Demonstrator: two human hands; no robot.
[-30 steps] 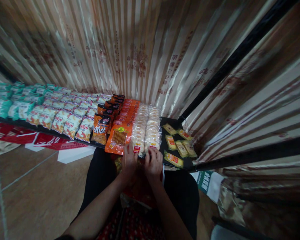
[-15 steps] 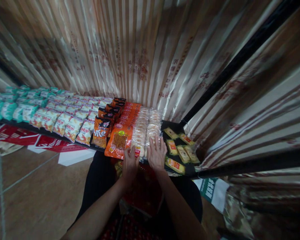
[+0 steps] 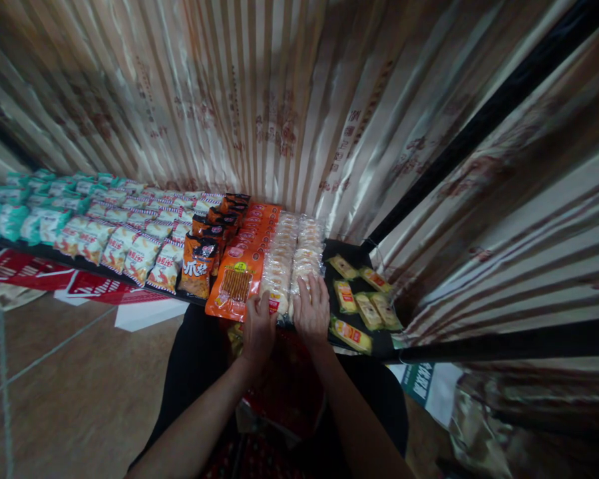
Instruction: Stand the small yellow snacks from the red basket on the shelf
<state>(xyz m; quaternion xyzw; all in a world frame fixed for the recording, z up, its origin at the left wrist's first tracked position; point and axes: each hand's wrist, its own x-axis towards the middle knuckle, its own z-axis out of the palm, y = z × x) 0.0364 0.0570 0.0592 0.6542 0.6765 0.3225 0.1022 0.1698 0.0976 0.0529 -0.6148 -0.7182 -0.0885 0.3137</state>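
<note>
Pale packets point(image 3: 280, 259) against both hands point(image 3: 259, 327) point(image 3: 312, 316)

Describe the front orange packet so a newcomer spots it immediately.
Find the dark shelf along the striped curtain. Left of its two clear-wrapped rows lies the flat front orange packet; its brown sticks and yellow patch set it apart.

1. Left row of biscuits point(image 3: 278, 269): pale, round biscuits are sealed in shiny clear wrappers and packed closely, one behind another, from the front of the black shelf point(image 3: 352, 250) towards the back. A label in red and yellow is seen on the front packet. The row is set right beside the orange bags point(image 3: 237, 286).
2. Right row of biscuits point(image 3: 307, 249): similar wrapped, pale packets are lined up alongside the left row. Its front end is partly hidden by fingers point(image 3: 313, 293).
</note>
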